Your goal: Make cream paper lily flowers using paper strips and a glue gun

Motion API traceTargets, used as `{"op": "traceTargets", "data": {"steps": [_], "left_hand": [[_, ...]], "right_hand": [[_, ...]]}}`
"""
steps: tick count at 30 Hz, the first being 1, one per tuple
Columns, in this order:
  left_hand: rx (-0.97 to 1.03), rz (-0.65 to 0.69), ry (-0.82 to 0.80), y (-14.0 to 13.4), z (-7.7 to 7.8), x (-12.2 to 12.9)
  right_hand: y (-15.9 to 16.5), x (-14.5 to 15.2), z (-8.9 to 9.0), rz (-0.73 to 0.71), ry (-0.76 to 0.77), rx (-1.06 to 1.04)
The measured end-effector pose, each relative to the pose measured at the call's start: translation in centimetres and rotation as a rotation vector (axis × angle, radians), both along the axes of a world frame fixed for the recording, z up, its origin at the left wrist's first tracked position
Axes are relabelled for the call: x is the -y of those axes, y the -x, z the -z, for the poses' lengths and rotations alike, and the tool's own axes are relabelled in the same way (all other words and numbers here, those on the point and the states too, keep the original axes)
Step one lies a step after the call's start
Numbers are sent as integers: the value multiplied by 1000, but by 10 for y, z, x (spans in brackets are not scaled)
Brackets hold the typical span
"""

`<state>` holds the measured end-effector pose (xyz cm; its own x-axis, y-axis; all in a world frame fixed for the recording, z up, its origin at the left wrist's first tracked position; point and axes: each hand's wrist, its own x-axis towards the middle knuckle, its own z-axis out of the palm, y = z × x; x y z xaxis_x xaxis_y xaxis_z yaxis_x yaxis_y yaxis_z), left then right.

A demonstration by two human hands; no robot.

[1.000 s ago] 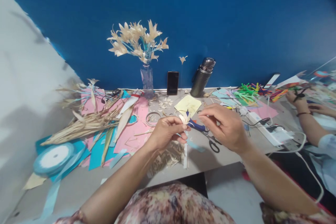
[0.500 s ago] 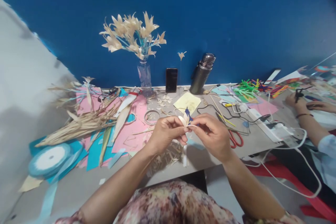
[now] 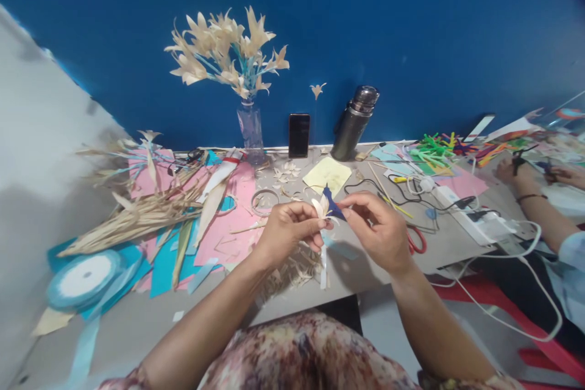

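Right hand (image 3: 380, 233) is drawing back, its grip unclear, from the pale flower (image 3: 322, 206) the left hand (image 3: 286, 233) is pinching

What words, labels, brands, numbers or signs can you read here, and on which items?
None can be read anywhere in view.
Clear plastic bottle: faint pinkish mark, too blurred to read.
Vacuum flask: no legible brand.
Smartphone: dark screen, no legible text.
Power strip: nothing legible.
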<state>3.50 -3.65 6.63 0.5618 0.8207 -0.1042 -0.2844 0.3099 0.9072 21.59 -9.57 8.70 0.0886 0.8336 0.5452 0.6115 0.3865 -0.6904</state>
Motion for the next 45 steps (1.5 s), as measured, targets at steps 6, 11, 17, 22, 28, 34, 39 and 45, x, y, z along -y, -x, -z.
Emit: {"op": "traceTargets", "data": {"steps": [6, 11, 17, 22, 28, 34, 39, 45], "left_hand": [[124, 150, 166, 2, 0, -1], [198, 360, 240, 8, 2, -2], [263, 495, 260, 9, 9, -4], [222, 497, 255, 11, 11, -5], [45, 224, 216, 10, 5, 0], [1, -6, 89, 5, 2, 7], [5, -93, 45, 5, 0, 9], [42, -93, 110, 5, 0, 9]], "right_hand": [[0, -1, 7, -25, 123, -182], [-2, -7, 4, -299, 288, -418], [-2, -18, -3, -575, 407, -455], [0, -23, 1, -648, 346, -407], [0, -20, 1, -464, 263, -272], [2, -17, 2, -350, 186, -154], [5, -16, 6, -264, 196, -123], [7, -14, 10, -222, 182, -177]]}}
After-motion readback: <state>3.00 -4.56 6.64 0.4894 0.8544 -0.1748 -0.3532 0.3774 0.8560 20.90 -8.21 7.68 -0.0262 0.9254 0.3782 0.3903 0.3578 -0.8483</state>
